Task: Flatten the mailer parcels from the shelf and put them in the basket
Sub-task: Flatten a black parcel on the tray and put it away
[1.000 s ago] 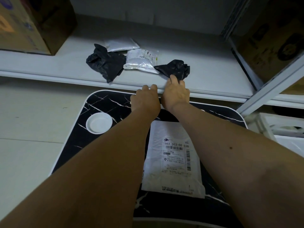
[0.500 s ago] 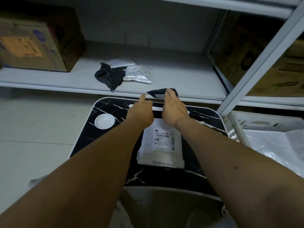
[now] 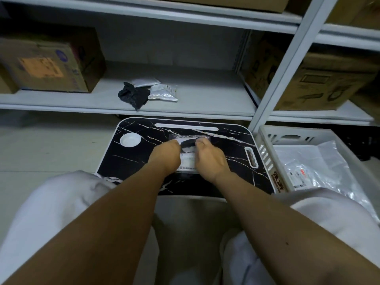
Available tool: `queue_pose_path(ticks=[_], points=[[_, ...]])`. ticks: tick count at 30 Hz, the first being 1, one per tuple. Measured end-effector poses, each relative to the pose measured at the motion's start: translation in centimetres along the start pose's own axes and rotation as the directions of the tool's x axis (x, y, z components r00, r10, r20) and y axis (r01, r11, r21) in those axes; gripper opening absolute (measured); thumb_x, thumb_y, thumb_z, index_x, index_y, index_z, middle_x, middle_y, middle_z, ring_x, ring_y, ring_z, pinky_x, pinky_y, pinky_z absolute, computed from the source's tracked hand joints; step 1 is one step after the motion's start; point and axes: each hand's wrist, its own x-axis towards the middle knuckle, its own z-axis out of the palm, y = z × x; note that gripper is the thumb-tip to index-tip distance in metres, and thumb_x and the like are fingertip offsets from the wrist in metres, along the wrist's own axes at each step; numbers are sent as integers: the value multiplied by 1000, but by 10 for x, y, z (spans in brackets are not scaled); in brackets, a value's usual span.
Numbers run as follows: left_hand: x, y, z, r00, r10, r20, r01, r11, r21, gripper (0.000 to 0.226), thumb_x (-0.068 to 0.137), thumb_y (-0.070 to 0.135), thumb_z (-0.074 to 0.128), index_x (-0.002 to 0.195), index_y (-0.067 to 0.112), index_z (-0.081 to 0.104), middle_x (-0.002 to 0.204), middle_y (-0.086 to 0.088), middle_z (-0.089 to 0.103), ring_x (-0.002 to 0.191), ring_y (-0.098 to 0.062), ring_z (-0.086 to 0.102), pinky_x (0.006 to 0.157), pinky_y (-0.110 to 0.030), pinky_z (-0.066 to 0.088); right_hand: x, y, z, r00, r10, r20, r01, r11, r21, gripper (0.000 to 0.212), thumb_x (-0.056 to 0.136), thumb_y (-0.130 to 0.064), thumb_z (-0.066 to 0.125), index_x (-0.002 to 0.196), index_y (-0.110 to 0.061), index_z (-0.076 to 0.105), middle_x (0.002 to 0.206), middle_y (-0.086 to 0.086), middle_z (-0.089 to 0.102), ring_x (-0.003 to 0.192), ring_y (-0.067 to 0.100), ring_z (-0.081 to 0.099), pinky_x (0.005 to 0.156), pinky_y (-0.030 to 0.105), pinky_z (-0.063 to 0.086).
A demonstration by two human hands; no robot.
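Observation:
A small crumpled black mailer (image 3: pixel 189 143) lies on the black marble lap table (image 3: pixel 144 159), on top of a flat white mailer (image 3: pixel 187 161). My left hand (image 3: pixel 166 154) and my right hand (image 3: pixel 209 157) grip the black mailer from either side, fingers curled. On the shelf (image 3: pixel 205 99) behind remain a crumpled black mailer (image 3: pixel 134 95), a silver mailer (image 3: pixel 163 93) and a grey one (image 3: pixel 145 81). The white basket (image 3: pixel 267 153) stands at the right with flat clear and white mailers (image 3: pixel 308 167) inside.
Cardboard boxes sit on the shelf at the left (image 3: pixel 49 62) and right (image 3: pixel 304 79). A white shelf post (image 3: pixel 281 64) rises beside the basket. A round white cup recess (image 3: pixel 130 139) and a slot (image 3: pixel 186 127) mark the table. My white-clad knees (image 3: pixel 51 206) frame it.
The small black mailer came off the shelf edge onto the lap table, over the white mailer. Both hands drew back with it, and the view pulled back and up.

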Motion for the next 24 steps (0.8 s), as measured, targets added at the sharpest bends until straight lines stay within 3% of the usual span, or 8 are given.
queue_pose_path(ticks=[4,7,9,13,16,18,21,24], points=[[-26,9,12,994,67,86,-82,979,186,26,85,10,48,105,8,66,108,-11,63,97,-29,60,83,-39,52,-28,6,14,997,-7,81,10,1000,-30,22,94,-12,43,104,-7,62,112,12,59,96,34,61,75,35,44],[-33,10,20,993,91,80,-106,972,208,25,89,12,46,105,6,64,108,-13,62,98,-30,60,80,-35,49,-35,9,18,995,-10,102,12,1000,-20,25,94,-16,44,105,-10,66,112,9,60,99,30,60,78,33,44],[-32,9,23,997,82,-5,-80,982,170,23,90,13,45,104,7,62,108,-11,61,98,-28,57,80,-35,49,-34,12,18,999,29,43,-30,1000,9,29,94,-17,44,112,-13,65,116,7,59,105,27,57,83,32,43],[-23,7,33,989,13,-147,3,994,108,32,93,20,43,123,11,49,125,-8,49,115,-25,46,90,-36,41,-24,15,24,993,69,-92,-73,996,-42,41,96,-19,42,137,-15,47,138,4,48,124,24,43,97,34,40],[-15,10,48,996,45,-83,-31,986,162,57,101,37,30,150,12,16,159,-7,12,147,-23,10,115,-45,20,-16,14,40,999,27,-31,-29,998,-52,55,101,-25,37,153,-16,20,161,2,15,148,22,12,116,40,23],[-11,11,61,997,82,-14,-77,975,210,61,102,42,18,153,15,-1,161,-4,-7,148,-20,-8,118,-49,7,-14,14,55,998,-8,58,11,998,-66,57,104,-29,29,155,-18,7,163,0,1,150,18,-4,120,43,10],[-9,4,82,992,118,52,-127,966,227,61,102,42,15,152,17,-7,160,-3,-11,147,-18,-12,117,-51,2,-15,22,73,983,-13,185,33,994,-105,57,105,-39,19,155,-20,-1,163,-2,-8,149,15,-12,121,46,0],[-8,-7,92,988,136,71,-149,962,227,60,102,42,14,151,18,-12,159,-2,-15,146,-18,-14,117,-50,1,-13,32,82,976,-21,218,48,992,-118,59,104,-47,13,154,-23,-6,161,-5,-13,147,11,-17,120,48,-3]])
